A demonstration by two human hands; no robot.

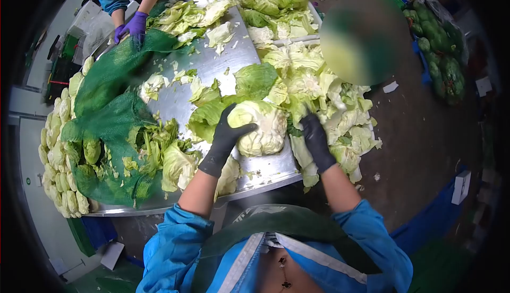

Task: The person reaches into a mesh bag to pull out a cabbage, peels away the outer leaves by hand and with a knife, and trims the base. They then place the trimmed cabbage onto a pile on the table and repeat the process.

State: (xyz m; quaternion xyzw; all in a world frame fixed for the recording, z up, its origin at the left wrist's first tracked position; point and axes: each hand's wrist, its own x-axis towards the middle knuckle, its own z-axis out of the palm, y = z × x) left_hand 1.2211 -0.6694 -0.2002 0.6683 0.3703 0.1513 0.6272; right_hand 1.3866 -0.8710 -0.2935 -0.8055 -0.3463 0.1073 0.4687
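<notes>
A trimmed pale cabbage (pixel 265 125) rests near the front right edge of the metal table (pixel 241 61). My left hand (pixel 229 137), in a black glove, is closed around the cabbage's left side, thumb across its front. My right hand (pixel 317 143), also gloved in black, is apart from the head, at the bin's near side. Its fingers are curled against a loose cabbage leaf (pixel 303 157) that hangs over the table's edge; the fingertips are partly hidden among leaves. Green outer leaves (pixel 207 117) lie behind and left of the cabbage.
White bins heaped with cabbage leaves (pixel 345 120) stand along the table's right side. Green net sacks (pixel 114 123) lie at left, beside stacked pale heads (pixel 56 155). A co-worker's purple-gloved hands (pixel 135 26) touch the netting at far left. Filled net bags (pixel 438 53) sit at right.
</notes>
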